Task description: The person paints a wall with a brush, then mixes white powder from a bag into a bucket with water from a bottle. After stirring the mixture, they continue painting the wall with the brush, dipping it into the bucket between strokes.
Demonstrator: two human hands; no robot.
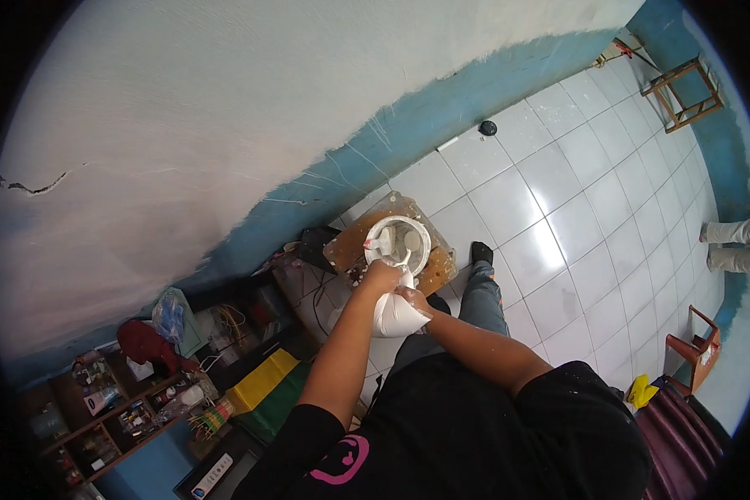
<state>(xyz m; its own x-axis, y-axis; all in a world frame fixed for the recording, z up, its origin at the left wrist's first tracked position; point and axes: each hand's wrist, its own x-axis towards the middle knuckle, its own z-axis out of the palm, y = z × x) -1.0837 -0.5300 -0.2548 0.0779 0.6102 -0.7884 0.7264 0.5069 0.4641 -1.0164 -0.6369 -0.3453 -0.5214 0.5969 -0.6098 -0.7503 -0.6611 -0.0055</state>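
From my end of the feed, the wall (183, 117) rises beyond the grip, pale above and blue lower down, with glossy white floor tiles (550, 225) stretching off to the right of it. Both hands are at one white bag (400, 319), which bulges just below the grip on the near side. I see the left hand (381, 277) closed around the gathered upper part, and the right hand (412, 298) curled on a fold right beside it; how tightly the fingers press I can't tell. Just beyond the knuckles sits a white bucket (427, 250), where a narrow white piece pokes over the near rim; I can't make out whether it is the bag's end or its contents. Inside the bucket I spot a whitish implement with a reddish mark, its shape unclear to me. Under the bucket, also just past the hands, is a paint-spattered wooden stool (346, 248). Well left of the grip I have a cluttered shelf unit (67, 454); far to its right, another person's trouser legs (731, 233) and a reddish-brown chair (693, 346).
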